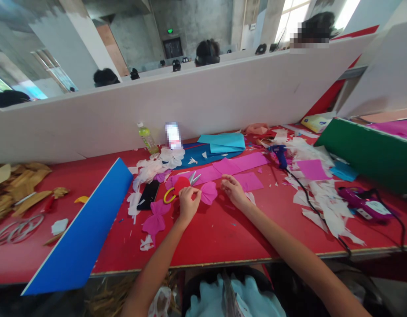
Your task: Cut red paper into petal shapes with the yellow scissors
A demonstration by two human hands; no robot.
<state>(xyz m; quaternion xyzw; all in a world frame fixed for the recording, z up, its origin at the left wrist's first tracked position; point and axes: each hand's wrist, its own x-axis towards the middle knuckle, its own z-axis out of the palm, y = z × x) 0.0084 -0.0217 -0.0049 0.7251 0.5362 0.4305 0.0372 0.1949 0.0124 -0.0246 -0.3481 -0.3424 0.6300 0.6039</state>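
My left hand [189,203] pinches the left edge of a pink crepe-paper piece [209,193] with a scalloped, petal-like outline, just above the red table. On its other side my right hand [234,190] hovers with loosely bent fingers, apart from the paper and holding nothing I can see. Scissors with a yellow handle loop [169,196] lie behind my left hand, partly hidden by it, blades pointing away. More shaped pink paper [156,218] rests to the left, beside a black phone-like slab [149,195]. Behind the hands stretches a long pink strip [236,165].
A blue board [87,233] stands at the left and a green board [364,152] at the right. A blue glue gun [280,156] with a black cord lies among white scraps [335,215]. At the back are a bottle [147,138], a lit phone [173,135] and turquoise paper [227,143].
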